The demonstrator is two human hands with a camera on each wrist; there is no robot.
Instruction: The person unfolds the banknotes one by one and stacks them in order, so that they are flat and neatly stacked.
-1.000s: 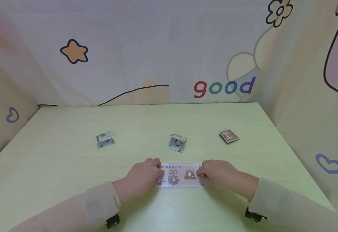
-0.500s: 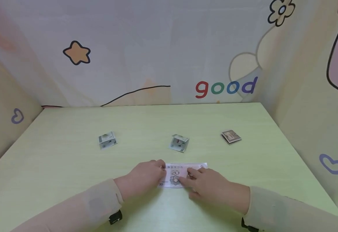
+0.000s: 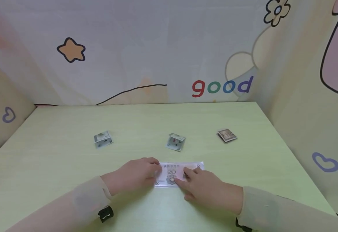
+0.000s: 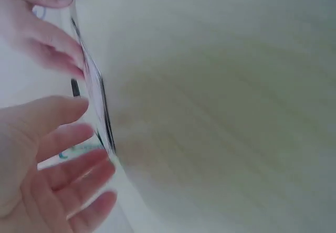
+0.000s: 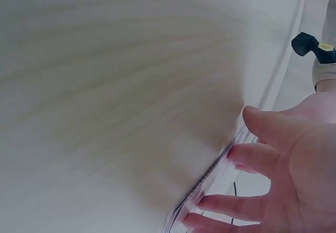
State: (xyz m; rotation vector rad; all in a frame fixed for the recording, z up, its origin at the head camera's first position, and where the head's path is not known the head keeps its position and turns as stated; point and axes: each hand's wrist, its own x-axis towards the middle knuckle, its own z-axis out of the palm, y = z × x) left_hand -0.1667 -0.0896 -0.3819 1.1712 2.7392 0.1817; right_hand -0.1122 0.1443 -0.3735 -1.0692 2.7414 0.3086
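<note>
The right hand (image 3: 209,190) spreads its fingers over the pink banknote (image 3: 171,170) on the table (image 3: 55,145); the left hand (image 3: 132,175), fingers loosely extended, is at its left end, contact hard to make out. Beyond lie three folded notes (image 3: 175,144).

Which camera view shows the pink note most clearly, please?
The head view: the pink note shows its printed face there, though the left hand and right hand cover parts. The left wrist and right wrist views show it only nearly edge-on, a narrow strip whose print cannot be read.

Right hand (image 5: 281,165), fingers (image 5: 239,205) spread, touching banknotes (image 5: 211,179); black wrist device (image 5: 324,52) beyond.
</note>
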